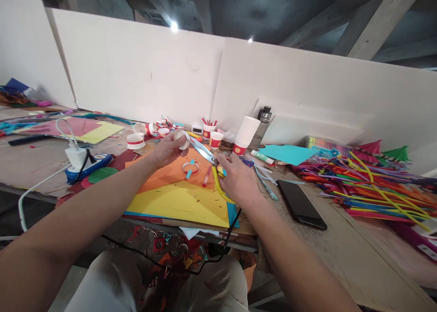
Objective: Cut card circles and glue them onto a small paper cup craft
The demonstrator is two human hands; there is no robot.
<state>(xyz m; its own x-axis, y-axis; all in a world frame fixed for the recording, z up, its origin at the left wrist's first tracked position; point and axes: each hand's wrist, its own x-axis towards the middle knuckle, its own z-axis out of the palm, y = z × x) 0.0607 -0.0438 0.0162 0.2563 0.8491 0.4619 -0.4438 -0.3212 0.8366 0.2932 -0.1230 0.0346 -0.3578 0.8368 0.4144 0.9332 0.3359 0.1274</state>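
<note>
My left hand [165,150] is closed on a small white paper cup piece [183,140], round and open toward me. In my right hand [241,177] is a pair of scissors [204,153] with yellow handles, its metal blades reaching left to the cup piece. Whether the blades touch the piece I cannot tell. Below my hands, a red-and-white paper ring [195,167] with blue strips lies on orange paper [164,173]. A red marker [206,176] rests to its right. Yellow paper [180,205] overlaps the orange sheet in front.
Behind stand a tall stack of paper cups [246,132], a bottle [262,127] and a cup of red pens [209,130]. Right lie a phone [301,204] and many pipe cleaners [372,184]. A power strip [89,167] with a white charger sits left. Scraps litter the floor.
</note>
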